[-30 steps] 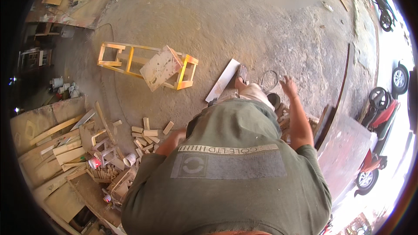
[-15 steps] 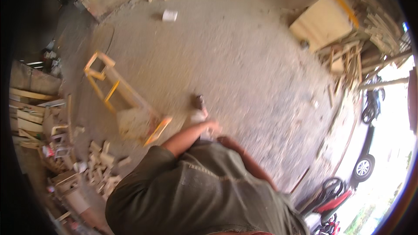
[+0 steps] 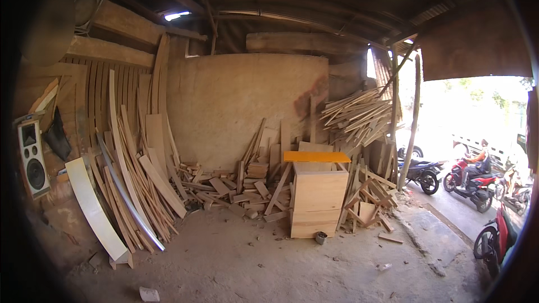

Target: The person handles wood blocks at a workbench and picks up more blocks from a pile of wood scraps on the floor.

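Note:
Neither of my hands is in view, nor my forearms. Ahead on the dusty floor (image 3: 236, 264) stands a pale wooden cabinet (image 3: 318, 205) with an orange-yellow board (image 3: 316, 157) across its top. A small dark can (image 3: 320, 238) sits at the cabinet's foot. Off to the left, long planks (image 3: 120, 151) lean on the wall, with a white panel (image 3: 96, 210) and a curved shiny metal strip (image 3: 126, 188) among them. A small white block (image 3: 149, 294) lies on the floor near the lower edge.
Wood offcuts (image 3: 247, 191) are heaped along the back wall (image 3: 241, 106). Thin sticks (image 3: 359, 115) are stacked at the right beside wooden posts (image 3: 412, 123). A tall speaker (image 3: 35, 160) stands far left. Outside are motorbikes (image 3: 422, 175) and a person (image 3: 483, 158) on a red motorbike (image 3: 471, 185).
My view has swung up from the floor to the back wall. Both hands, which were close together before my body, have left the picture, as has the wooden frame on the floor.

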A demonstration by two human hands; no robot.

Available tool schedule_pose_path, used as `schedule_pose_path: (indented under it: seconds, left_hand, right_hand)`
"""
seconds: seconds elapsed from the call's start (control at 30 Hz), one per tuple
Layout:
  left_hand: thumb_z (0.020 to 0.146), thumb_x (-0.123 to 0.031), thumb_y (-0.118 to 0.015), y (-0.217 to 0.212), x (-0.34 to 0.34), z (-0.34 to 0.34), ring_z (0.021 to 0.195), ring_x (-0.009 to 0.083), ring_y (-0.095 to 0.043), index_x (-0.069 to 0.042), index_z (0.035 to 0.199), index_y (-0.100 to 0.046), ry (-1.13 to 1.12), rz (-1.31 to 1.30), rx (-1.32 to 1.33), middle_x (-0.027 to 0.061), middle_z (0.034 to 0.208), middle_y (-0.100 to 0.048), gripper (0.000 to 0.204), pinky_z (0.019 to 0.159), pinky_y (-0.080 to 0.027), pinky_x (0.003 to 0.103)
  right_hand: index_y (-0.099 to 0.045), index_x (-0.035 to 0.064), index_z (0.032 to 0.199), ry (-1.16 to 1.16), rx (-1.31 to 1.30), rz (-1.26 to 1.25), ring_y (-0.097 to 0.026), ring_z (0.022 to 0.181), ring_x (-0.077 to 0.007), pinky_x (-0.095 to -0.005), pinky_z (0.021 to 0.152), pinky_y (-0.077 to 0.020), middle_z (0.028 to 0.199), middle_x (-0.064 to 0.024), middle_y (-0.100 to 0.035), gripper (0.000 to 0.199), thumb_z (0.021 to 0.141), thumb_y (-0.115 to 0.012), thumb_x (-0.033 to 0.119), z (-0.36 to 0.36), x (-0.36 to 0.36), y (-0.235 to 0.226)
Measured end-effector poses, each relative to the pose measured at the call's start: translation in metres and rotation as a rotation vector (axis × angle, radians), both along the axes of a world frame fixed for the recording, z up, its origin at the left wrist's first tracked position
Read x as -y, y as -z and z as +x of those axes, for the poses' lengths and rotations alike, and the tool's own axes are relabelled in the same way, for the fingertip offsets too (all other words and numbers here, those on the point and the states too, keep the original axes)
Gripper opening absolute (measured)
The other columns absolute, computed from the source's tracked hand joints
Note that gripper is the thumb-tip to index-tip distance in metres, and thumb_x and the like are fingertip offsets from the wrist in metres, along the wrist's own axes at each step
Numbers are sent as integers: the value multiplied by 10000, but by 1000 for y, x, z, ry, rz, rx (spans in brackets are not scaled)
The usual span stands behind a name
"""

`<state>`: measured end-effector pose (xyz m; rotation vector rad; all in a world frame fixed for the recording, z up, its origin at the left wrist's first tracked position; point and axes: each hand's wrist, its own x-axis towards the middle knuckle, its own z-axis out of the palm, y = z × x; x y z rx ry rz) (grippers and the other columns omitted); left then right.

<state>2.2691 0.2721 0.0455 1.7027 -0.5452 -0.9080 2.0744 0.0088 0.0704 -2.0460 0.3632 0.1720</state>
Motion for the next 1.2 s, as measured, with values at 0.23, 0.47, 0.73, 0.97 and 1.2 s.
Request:
schedule_pose_path:
  seconds: [0.23,0.47,0.73,0.97,1.2]
  left_hand:
    - [972,-433,-641,2,91,192,826,258,-701,-78,1004,-747,3,-40,47,114,892,-739,372,773,-566,411]
    - [966,-437,-646,-17,124,380,843,251,-709,-70,996,-754,-201,-24,60,113,907,-744,384,779,-567,409]
    - [959,-442,-651,-9,169,573,862,244,-719,-60,988,-761,-312,-2,-6,113,924,-751,398,787,-569,407]
    - [953,-445,-656,127,205,747,879,238,-727,-52,981,-767,-276,82,-225,112,939,-756,410,793,-571,406]
    - [947,-449,-661,275,137,881,896,232,-735,-44,974,-773,-309,401,-339,111,954,-762,422,799,-573,404]
  right_hand:
    - [-752,74,1131,106,83,44,-714,952,-264,-405,828,-562,1036,-135,-744,276,928,-688,250,178,111,-23]
    - [-750,70,1131,-160,123,53,-717,917,-248,-391,789,-569,1016,-127,-742,281,921,-696,249,445,151,-40]
    - [-747,66,1132,-553,100,97,-719,877,-231,-374,744,-577,993,-118,-740,287,913,-706,248,728,95,-39]
    - [-744,63,1133,-689,-206,238,-721,842,-216,-359,704,-584,974,-110,-738,293,907,-714,247,883,75,93]
    - [-741,59,1134,-651,-476,366,-724,806,-200,-344,665,-590,954,-102,-736,299,900,-722,245,931,151,171]
